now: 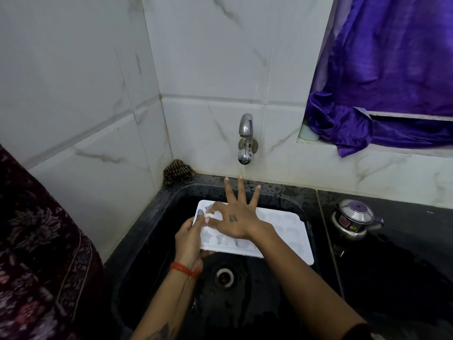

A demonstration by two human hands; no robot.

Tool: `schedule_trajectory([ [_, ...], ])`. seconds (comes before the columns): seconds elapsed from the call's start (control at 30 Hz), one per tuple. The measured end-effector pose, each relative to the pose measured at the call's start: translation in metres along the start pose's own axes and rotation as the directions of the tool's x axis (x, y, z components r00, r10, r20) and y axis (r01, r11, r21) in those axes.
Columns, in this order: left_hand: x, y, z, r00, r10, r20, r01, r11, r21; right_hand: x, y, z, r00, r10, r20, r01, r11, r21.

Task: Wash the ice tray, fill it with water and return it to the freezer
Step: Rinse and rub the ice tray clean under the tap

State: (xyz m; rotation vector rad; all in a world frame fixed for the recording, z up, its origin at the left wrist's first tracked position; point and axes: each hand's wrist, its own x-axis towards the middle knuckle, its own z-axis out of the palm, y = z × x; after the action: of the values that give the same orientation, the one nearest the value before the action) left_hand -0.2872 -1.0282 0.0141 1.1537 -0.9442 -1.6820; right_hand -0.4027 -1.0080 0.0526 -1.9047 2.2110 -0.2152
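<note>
Head view: left hand [187, 238] gripped the ice tray [289, 238]; right hand [236, 220], fingers spread, rubbed it; filling and freezing remained.

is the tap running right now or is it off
Off, as far as it shows: no stream falls from the tap toward the ice tray.

ice tray [282, 238] held over black sink [157, 231] | left hand [188, 238] grips tray's left edge | right hand [236, 217] spread, index finger in a cell | tap [245, 133] above | steel kettle [354, 218] on worktop [404, 261] right of sink
</note>
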Motion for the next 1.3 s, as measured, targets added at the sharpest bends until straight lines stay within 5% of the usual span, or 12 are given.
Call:
schedule_trajectory([
  [0.17, 0.001, 0.003, 0.002, 1.000, 0.001, -0.006, -0.001, 1.000, -0.011, -0.003, -0.003, 0.003, 0.997, -0.052, -0.060, 0.045, 0.992, -0.118],
  [0.43, 0.001, 0.003, 0.001, 1.000, 0.014, -0.028, -0.014, 1.000, 0.001, 0.000, 0.001, -0.006, 0.995, 0.008, 0.100, -0.012, 0.999, 0.040],
  [0.57, 0.000, 0.001, 0.001, 1.000, 0.000, -0.026, 0.000, 1.000, 0.008, -0.003, 0.000, -0.001, 0.999, -0.016, 0.032, 0.016, 1.000, -0.002],
  [0.87, 0.006, 0.006, -0.003, 0.996, -0.010, -0.093, 0.006, 0.999, -0.042, -0.038, 0.037, 0.000, 0.975, 0.084, -0.204, -0.044, 0.980, 0.195],
  [1.1, 0.016, 0.006, -0.009, 0.993, -0.010, -0.121, 0.010, 1.000, -0.004, -0.072, 0.083, 0.019, 0.804, 0.368, -0.468, -0.235, 0.918, 0.319],
  [1.3, 0.016, 0.007, -0.009, 0.993, 0.004, -0.117, -0.005, 1.000, -0.006, -0.078, 0.093, 0.034, 0.812, 0.385, -0.438, -0.264, 0.912, 0.313],
])
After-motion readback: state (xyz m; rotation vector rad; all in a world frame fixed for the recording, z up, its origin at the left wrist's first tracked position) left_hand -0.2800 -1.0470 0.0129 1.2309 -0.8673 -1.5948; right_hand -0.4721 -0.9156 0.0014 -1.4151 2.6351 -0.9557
